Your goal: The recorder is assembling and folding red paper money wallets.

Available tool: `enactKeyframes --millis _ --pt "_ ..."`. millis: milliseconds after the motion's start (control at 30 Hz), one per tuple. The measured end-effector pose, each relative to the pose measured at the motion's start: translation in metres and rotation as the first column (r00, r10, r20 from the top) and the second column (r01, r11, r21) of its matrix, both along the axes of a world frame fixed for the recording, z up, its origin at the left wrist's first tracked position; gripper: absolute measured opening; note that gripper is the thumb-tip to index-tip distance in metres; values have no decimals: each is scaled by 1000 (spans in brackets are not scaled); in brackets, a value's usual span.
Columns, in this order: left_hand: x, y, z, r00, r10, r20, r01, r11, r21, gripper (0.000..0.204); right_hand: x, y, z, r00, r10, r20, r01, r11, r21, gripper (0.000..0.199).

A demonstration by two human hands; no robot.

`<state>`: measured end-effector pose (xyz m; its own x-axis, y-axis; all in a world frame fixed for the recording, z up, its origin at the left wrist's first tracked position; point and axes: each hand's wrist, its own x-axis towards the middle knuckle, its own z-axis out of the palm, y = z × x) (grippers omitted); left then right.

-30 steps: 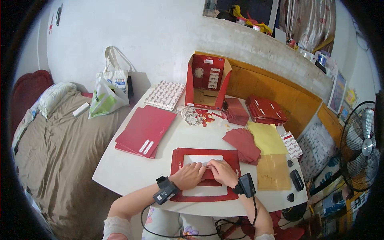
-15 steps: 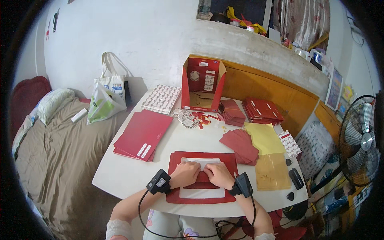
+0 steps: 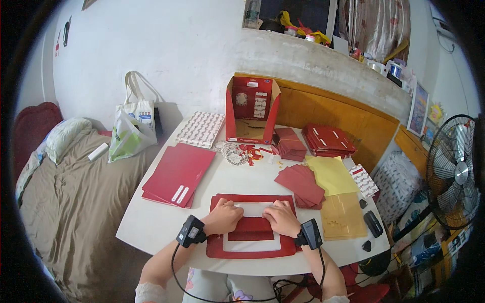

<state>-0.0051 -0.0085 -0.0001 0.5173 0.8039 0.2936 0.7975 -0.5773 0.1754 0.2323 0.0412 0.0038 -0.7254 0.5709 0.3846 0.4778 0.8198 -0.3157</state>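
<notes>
A flat red card sheet (image 3: 216,247) lies at the table's near edge, carrying a white rectangular frame (image 3: 252,246) with a red panel (image 3: 251,235) inside it. My left hand (image 3: 226,217) rests at the frame's upper left, fingers curled against its edge. At the upper right, my right hand (image 3: 281,218) has its fingers bent and pressed together on the same frame. The fingertips of both hands are partly hidden, and a gap shows between the hands. Each wrist wears a black strapped device with a cable.
Larger red sheets (image 3: 177,169) lie to the left. Farther back stand a red open box (image 3: 252,135) and stacked red packs (image 3: 328,141). Small red cards (image 3: 301,184), a yellow sheet (image 3: 331,174) and a clear yellowish sheet (image 3: 343,217) lie right; a fan (image 3: 457,174) stands beyond.
My hands have moved apart, from the middle of the frame's upper part toward its two upper corners. More of the inner red panel now shows between them. The view has shifted slightly.
</notes>
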Motion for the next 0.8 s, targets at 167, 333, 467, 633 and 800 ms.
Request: enactKeyframes --millis 167,333,467,633,800 --pt "-2 2 6 996 -56 66 61 995 -76 10 1 3 -1 1000 3 5 -2 1000 -21 11" --pt "-2 3 8 999 -34 32 36 997 -68 10 1 3 -1 1000 -5 -18 5 1000 6 10" --pt "-7 4 4 999 -34 35 32 997 71 10 7 10 -7 996 -22 -87 29 997 74 9" --pt "-15 5 2 996 -53 78 50 998 35 9 9 12 -6 991 -33 -126 37 999 30 14" --pt "-16 5 0 999 -50 16 48 996 71 10 11 14 -2 993 -30 -118 39 997 74 15"
